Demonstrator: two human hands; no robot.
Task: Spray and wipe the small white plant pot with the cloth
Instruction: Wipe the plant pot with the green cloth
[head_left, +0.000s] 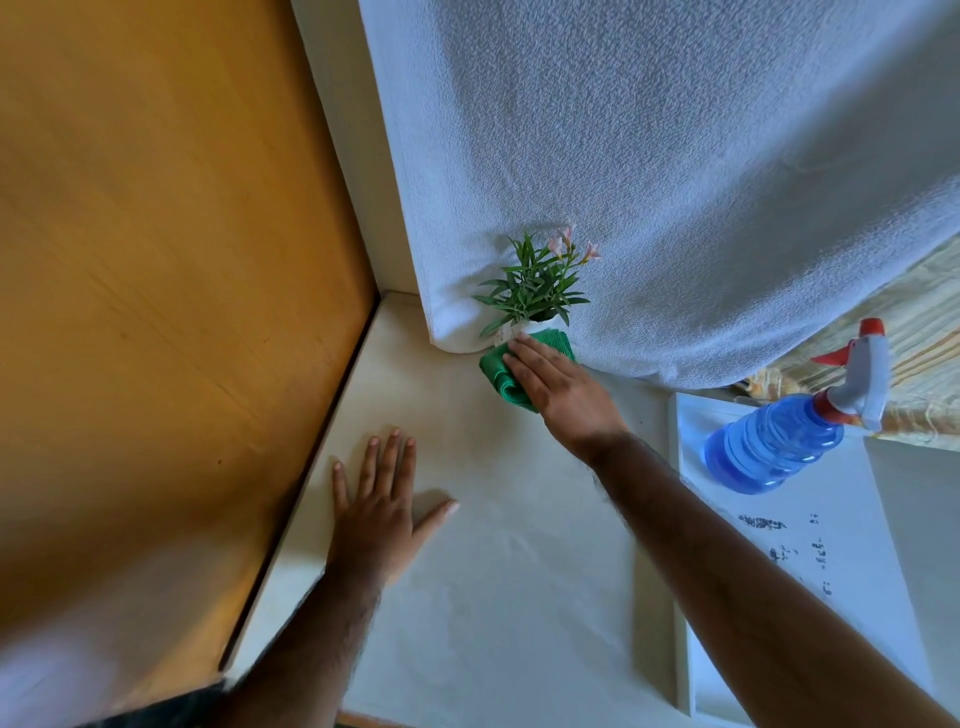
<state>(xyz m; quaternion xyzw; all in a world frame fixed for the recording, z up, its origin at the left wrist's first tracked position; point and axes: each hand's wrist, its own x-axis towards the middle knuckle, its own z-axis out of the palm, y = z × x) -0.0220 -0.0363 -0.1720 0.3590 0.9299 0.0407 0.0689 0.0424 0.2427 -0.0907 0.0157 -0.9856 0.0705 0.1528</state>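
On ledge (467, 571), one pot (524, 328), one cloth (501, 376)

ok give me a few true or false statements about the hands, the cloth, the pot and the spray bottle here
1. The right hand presses the green cloth against the small white plant pot. True.
2. The left hand holds the blue spray bottle. False: it lies flat and open on the white surface; the bottle stands alone to the right.
3. The plant has pink flowers. True.
4. The cloth is red. False: it is green.
5. The pot sits next to a white textured fabric. True.
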